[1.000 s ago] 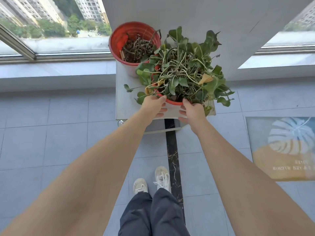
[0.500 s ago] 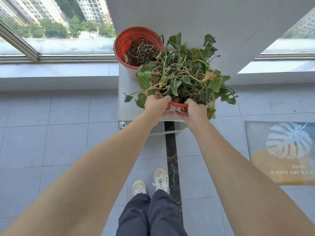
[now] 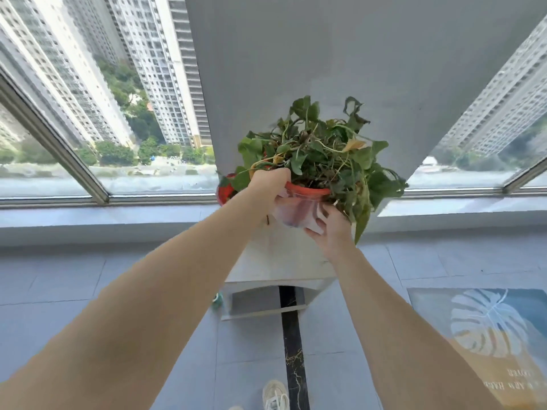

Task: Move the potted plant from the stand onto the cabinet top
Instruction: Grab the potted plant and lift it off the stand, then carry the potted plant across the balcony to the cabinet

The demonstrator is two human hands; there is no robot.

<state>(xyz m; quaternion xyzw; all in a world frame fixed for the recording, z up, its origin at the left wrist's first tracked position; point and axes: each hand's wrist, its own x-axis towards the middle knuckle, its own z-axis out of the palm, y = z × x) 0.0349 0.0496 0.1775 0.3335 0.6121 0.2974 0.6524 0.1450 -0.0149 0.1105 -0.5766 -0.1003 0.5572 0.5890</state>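
Observation:
The potted plant (image 3: 319, 155), green trailing leaves in a pale pot with a red rim, hangs in the air above the white stand (image 3: 284, 261). My left hand (image 3: 270, 183) grips the rim on the pot's left side. My right hand (image 3: 333, 229) cups the pot's lower right side from beneath. The pot is clear of the stand's top. No cabinet top shows in this view.
A second red pot (image 3: 223, 190) stands at the stand's back left, mostly hidden behind my left hand. A grey wall pillar (image 3: 340, 69) rises just behind the plant, with windows either side. A leaf-print mat (image 3: 488, 335) lies on the tiled floor at the right.
Both hands have lifted the plant off the stand and raised it. My view has tilted up, so more window and pillar show.

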